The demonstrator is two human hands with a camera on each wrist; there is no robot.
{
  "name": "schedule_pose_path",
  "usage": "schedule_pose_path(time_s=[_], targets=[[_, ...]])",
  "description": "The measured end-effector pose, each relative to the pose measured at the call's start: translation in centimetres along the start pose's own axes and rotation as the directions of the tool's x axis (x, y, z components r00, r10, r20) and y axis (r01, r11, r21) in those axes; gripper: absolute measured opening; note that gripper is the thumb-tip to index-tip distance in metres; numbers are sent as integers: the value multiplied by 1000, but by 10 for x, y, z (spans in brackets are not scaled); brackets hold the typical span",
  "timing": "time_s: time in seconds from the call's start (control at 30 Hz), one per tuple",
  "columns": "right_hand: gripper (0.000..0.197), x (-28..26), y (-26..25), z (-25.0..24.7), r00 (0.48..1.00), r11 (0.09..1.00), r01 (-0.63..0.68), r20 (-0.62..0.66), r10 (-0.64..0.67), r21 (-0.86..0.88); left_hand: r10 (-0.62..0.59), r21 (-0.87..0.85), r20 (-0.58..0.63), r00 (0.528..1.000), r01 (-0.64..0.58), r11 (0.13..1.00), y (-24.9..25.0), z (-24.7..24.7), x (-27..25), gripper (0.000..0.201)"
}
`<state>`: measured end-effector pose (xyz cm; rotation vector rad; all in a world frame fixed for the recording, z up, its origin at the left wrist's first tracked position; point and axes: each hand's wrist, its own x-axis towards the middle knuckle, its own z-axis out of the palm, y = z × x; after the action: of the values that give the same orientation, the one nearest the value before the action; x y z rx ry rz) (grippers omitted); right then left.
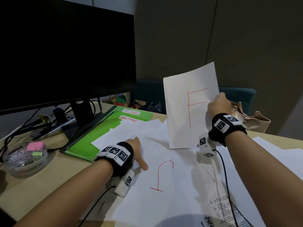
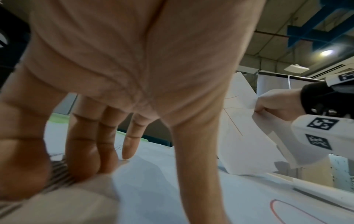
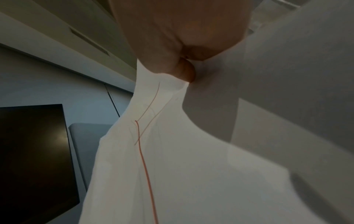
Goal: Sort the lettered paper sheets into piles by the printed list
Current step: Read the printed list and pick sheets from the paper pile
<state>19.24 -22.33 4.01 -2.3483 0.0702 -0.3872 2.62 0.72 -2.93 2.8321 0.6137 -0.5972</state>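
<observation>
"J" sheet (image 1: 164,174), "F" sheet (image 1: 190,104) pinched, "LETTERS" folder (image 1: 91,138)

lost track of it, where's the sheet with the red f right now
In the head view the F sheet is held upright above the desk by the right hand, right of the green folder, behind the flat J sheet.

Bare forearms; black wrist bands (image 1: 227,128) carrying white blocks printed with black square codes, thin black cables (image 1: 227,181) trailing.
</observation>
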Motion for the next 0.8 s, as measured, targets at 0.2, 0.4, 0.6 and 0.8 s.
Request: schedule_pose_path(time_s=[0.2,0.4,0.6,0.8], targets=[[25,1,4,9,997,999,33,71,-33,14,6,-38,21,1000,-6,999,-3,-4,-5,91],[24,5,13,17,987,999,45,155,-44,-3,10,71,-41,999,-7,997,-3,16,-13,114],[17,3,19,28,976,997,67,210,-59,-33,23,-14,-27,999,-23,1000,-5,17,-17,104],[19,1,23,28,973,997,76,216,-78,16,40,-144,-53,998,-47,988,-12,14,-17,103]])
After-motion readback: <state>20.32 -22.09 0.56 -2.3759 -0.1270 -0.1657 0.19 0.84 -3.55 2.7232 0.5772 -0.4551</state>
